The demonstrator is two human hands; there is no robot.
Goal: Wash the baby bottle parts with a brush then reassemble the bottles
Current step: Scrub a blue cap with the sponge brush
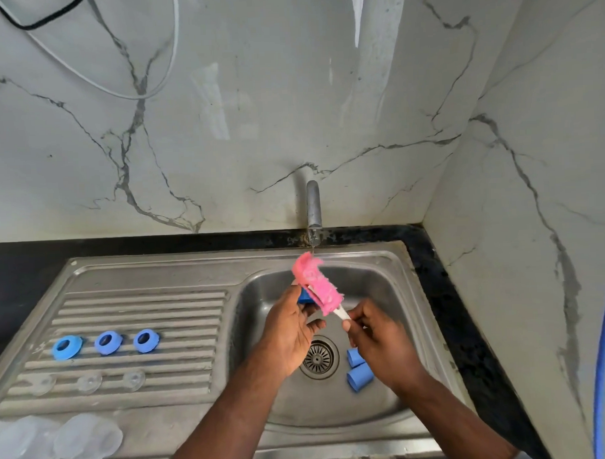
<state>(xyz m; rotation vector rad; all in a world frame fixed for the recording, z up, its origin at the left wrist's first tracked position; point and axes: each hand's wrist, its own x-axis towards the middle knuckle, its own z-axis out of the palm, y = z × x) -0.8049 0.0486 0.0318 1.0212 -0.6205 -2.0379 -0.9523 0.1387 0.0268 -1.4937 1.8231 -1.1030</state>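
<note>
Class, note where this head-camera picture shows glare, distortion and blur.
Head view: pale glare streaks the marble wall; the wide-angle lens splays the sink rim; the clear bottles at lower left look soft and smeared; the pink brush looks fairly sharp.

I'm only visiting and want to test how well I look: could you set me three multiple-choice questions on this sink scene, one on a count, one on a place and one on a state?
1. How many blue rings lie on the drainboard? A two; B three; C five.
2. Where do the two loose blue caps lie? A in the basin beside the drain; B on the black counter; C on the drainboard.
3. What is the right hand doing? A resting flat on the rim; B holding a clear bottle; C gripping the pink brush by its white handle.
Answers: 1 B, three rings sit in a row; 2 A, both lie right of the drain; 3 C, its fingers curl round the handle.
</note>
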